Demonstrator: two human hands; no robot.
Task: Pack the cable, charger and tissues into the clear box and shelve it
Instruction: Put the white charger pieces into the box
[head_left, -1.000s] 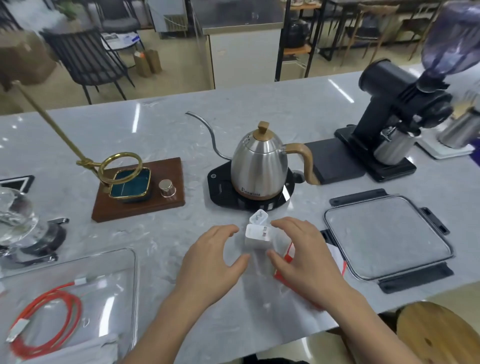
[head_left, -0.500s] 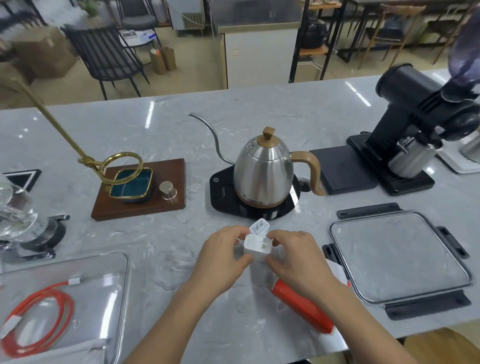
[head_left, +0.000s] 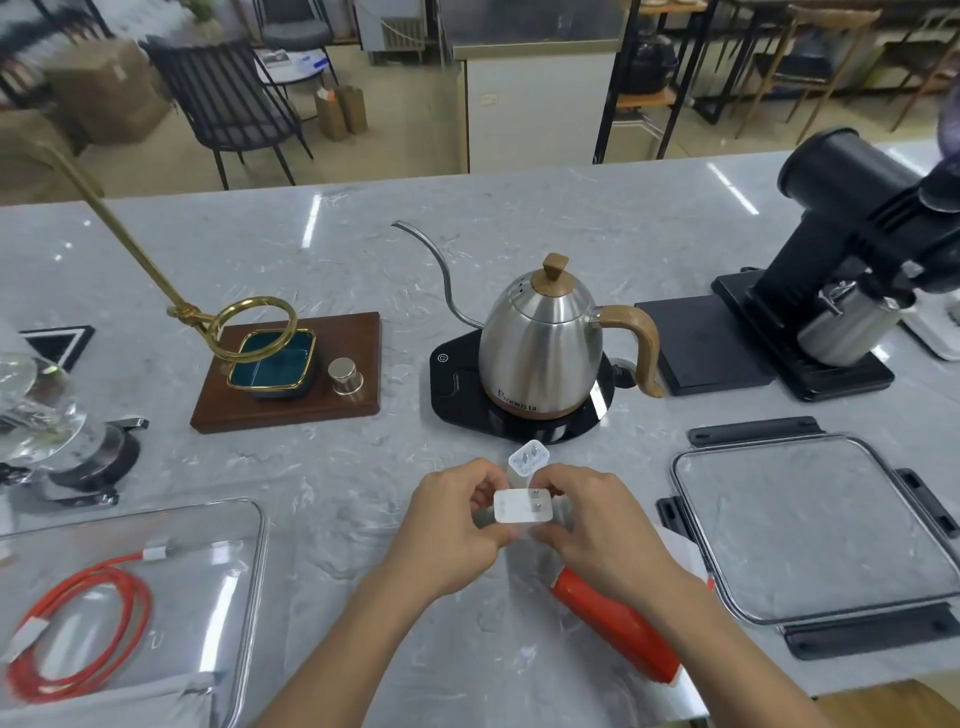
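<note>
My left hand (head_left: 451, 525) and right hand (head_left: 597, 525) both pinch the small white square charger (head_left: 522, 506), prongs up, between them above the tabletop (head_left: 363, 249); the clear plastic box (head_left: 228, 540) holding the coiled red cable (head_left: 78, 623) lies to my left hand's left, nearer that hand.

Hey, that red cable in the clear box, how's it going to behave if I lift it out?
The cable lies in loose loops, so it is probably floppy and may uncoil or dangle. It looks thin, likely light. Its white ends could catch on the box rim.
</note>
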